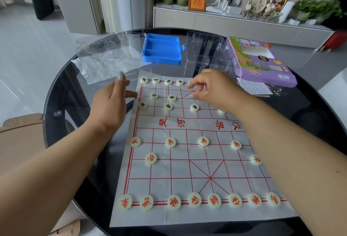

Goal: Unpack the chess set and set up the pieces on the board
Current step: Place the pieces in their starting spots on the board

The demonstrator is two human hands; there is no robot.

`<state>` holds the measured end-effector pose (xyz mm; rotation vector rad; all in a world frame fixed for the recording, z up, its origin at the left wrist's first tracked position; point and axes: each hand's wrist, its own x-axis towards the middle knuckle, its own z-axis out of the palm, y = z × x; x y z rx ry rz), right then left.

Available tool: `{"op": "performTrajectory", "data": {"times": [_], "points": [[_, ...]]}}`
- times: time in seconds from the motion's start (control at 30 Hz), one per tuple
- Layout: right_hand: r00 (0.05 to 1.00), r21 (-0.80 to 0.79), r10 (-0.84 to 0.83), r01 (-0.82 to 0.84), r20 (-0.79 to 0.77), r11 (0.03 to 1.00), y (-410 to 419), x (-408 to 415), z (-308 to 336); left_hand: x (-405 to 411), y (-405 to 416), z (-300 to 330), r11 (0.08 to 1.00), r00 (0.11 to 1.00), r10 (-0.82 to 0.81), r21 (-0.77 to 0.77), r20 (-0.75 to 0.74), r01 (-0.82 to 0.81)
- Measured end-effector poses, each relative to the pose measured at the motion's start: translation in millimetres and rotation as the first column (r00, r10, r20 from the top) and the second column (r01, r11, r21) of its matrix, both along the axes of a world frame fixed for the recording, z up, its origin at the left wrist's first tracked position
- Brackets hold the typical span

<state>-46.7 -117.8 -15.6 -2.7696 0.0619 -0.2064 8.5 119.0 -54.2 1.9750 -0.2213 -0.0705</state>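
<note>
The paper board [197, 160] lies flat on the round glass desk [75, 104], so each piece sits on a line crossing. The red pieces [194, 200] fill the near row, with more red pieces two and three rows further out. The black pieces [168, 81] form the far row, which is not yet complete, and one black piece [172, 98] sits out of line. The empty blue tray [162, 49] and the purple box [261, 61] stand at the far edge, clear of the board.

My left hand [112, 102] is open, fingers straight, its fingertips at the board's far left edge, probably to steady the sheet. My right hand [212, 87] hovers over the far middle with fingers curled downward. I cannot tell whether it holds a piece.
</note>
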Motion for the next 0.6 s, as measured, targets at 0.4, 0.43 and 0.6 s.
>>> {"op": "performTrajectory", "data": {"times": [0.4, 0.43, 0.6], "points": [[0.983, -0.040, 0.079, -0.087, -0.164, 0.995, 28.3, 29.6, -14.7, -0.1, -1.3, -0.3, 1.000, 1.000, -0.001, -0.015, -0.019, 0.000], [0.986, -0.027, 0.073, -0.078, -0.149, 0.997, 25.3, 27.3, -13.5, 0.0, -1.3, -0.6, 1.000, 1.000, -0.001, -0.014, -0.016, 0.001], [0.999, 0.062, -0.017, 0.019, -0.034, 0.998, -10.3, 2.0, 7.5, 1.5, -0.6, -3.4, 1.000, 1.000, -0.001, -0.017, -0.005, 0.001]]}}
